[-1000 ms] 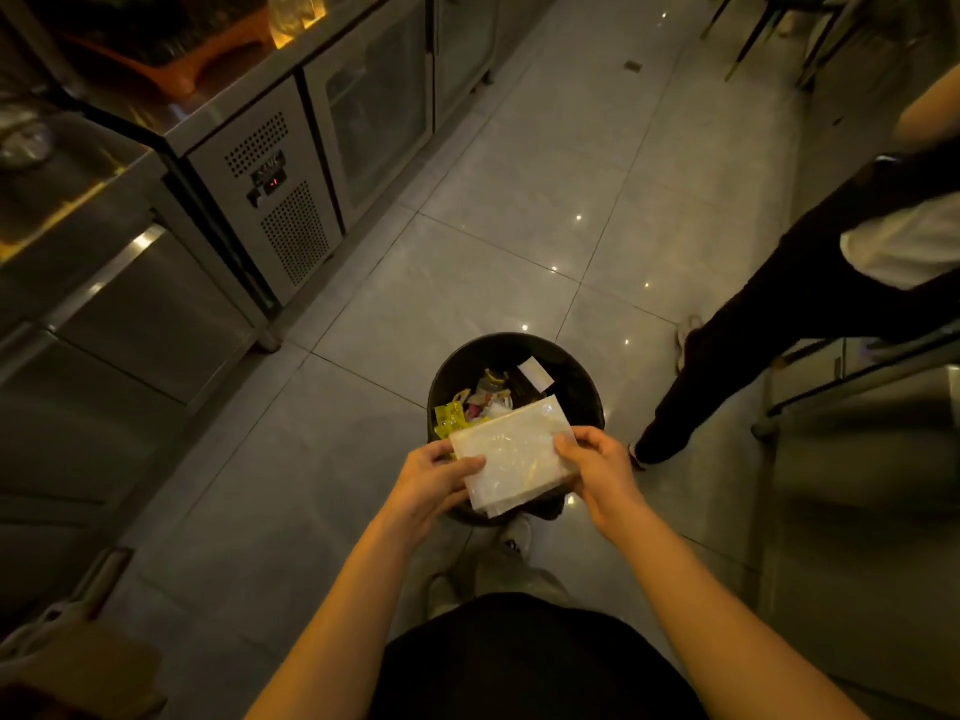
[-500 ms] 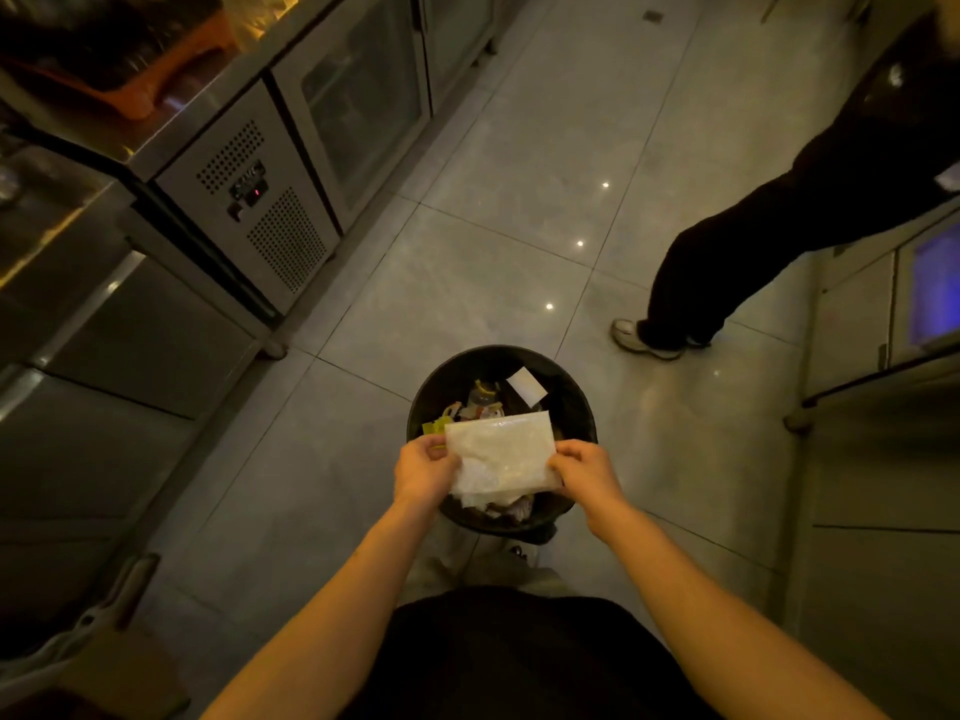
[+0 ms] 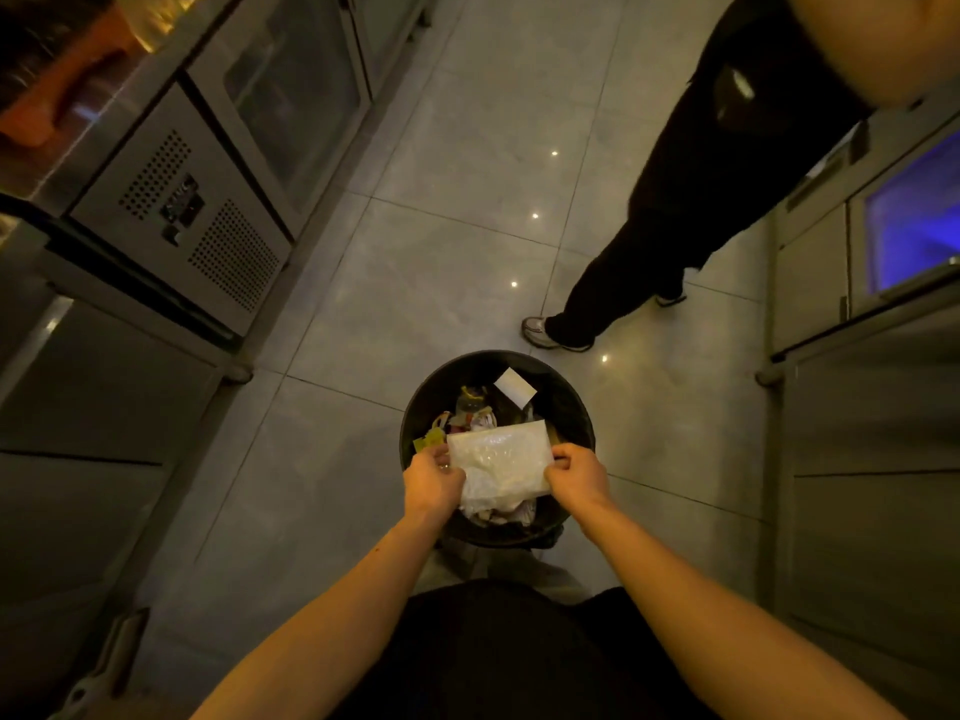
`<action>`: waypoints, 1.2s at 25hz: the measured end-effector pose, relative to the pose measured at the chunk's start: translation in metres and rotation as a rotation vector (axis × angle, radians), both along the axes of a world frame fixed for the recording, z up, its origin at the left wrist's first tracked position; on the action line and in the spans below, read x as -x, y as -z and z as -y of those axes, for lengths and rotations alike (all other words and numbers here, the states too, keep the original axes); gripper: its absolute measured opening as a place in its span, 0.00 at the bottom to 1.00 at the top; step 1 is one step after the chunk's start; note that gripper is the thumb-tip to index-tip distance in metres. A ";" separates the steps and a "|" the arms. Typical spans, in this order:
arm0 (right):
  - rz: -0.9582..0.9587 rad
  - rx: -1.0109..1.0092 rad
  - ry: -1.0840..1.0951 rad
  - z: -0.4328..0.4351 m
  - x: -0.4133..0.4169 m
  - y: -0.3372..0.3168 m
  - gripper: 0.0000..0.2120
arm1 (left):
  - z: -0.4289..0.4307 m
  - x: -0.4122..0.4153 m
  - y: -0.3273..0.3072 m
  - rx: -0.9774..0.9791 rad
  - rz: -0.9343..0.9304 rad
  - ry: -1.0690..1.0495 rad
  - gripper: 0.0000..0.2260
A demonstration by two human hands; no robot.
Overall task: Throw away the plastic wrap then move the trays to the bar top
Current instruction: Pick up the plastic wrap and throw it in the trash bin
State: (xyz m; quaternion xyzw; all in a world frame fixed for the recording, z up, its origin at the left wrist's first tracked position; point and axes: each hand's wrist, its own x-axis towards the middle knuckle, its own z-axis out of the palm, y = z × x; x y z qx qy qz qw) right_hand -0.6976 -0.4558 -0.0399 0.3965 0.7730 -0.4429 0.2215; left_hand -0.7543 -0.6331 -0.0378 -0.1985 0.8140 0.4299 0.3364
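Observation:
A whitish, crinkled sheet of plastic wrap (image 3: 500, 465) is held flat over a round black trash bin (image 3: 415, 407) on the tiled floor. My left hand (image 3: 432, 479) pinches its left edge and my right hand (image 3: 575, 476) pinches its right edge. The bin holds yellow wrappers, a white card and other rubbish. No trays are in view.
A stainless under-counter fridge (image 3: 208, 210) with glass doors runs along the left. Steel cabinets (image 3: 872, 459) and a blue-lit unit (image 3: 914, 226) line the right. Another person in dark trousers (image 3: 670, 200) stands just beyond the bin at upper right, one shoe (image 3: 540, 332) close to the bin's rim.
Both hands have lowered the plastic wrap closer over the bin's opening. The other person has shifted their feet further along the aisle.

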 end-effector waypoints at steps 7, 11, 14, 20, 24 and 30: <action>0.032 -0.007 -0.045 0.014 0.005 -0.005 0.22 | 0.010 0.007 0.000 -0.004 -0.041 0.185 0.25; 0.042 -0.014 -0.008 0.020 0.000 -0.006 0.21 | 0.018 0.003 0.000 -0.012 -0.076 0.199 0.23; 0.039 -0.022 0.013 0.025 -0.006 -0.008 0.22 | 0.022 0.000 0.000 -0.048 -0.087 0.207 0.20; -0.071 -0.067 0.122 0.032 -0.013 -0.022 0.20 | 0.020 0.000 -0.005 -0.113 -0.249 0.354 0.17; -0.143 -0.094 0.202 0.030 -0.025 -0.029 0.21 | 0.010 0.002 -0.007 -0.132 -0.336 0.476 0.17; -0.269 -0.166 0.213 0.008 -0.060 -0.051 0.21 | -0.022 -0.019 -0.028 -0.139 -0.489 0.647 0.18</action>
